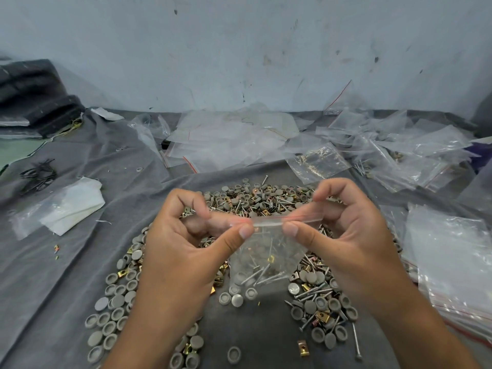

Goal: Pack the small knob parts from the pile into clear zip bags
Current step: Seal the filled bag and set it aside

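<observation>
The filled bag [262, 251] is pinched at its seal by the left hand [186, 241] and right hand [343, 235] above the pile [314, 296] (spread from 9 to 3 o'clock); if the strip is closed unevenly, knobs and screws could be spilled back.

Zip bag [266, 251] at frame centre: clear, glossy plastic film, creased. Knob parts [114, 312] across the lower frame: matt grey, smooth plastic by appearance; screws [314, 291] among them: bright, shiny metal. Table cover [66, 262]: grey matt cloth, wrinkled.
</observation>
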{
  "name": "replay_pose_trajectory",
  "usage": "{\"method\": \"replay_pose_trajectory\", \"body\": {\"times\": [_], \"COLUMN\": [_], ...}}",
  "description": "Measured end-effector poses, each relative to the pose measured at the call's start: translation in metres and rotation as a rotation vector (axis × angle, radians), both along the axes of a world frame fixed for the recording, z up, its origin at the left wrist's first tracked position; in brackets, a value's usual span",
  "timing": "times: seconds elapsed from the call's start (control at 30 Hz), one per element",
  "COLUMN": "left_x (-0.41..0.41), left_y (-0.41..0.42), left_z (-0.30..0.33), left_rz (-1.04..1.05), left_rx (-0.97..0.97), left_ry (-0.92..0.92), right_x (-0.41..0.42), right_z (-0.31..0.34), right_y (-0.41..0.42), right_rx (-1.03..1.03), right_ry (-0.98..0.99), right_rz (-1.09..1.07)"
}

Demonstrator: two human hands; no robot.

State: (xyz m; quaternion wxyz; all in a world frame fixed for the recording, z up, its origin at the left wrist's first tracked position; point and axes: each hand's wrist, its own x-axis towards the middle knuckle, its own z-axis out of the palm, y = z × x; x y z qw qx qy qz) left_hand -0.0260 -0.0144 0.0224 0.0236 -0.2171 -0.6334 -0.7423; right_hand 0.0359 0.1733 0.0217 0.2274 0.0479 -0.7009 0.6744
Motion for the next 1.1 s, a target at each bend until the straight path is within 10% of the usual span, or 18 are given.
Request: {"method": "replay_pose_trajectory", "body": {"times": [1.1], "left_x": [-0.007], "left_y": [-0.007], "left_z": [-0.007], "left_rz": [-0.036], "left_rx": [-0.005], "left_ry": [0.030], "right_x": [0.008], "right_z": [0.007], "right_y": [0.011], "right_rx": [-0.121], "right_ry": [-0.055], "right_rz": [0.102]}}
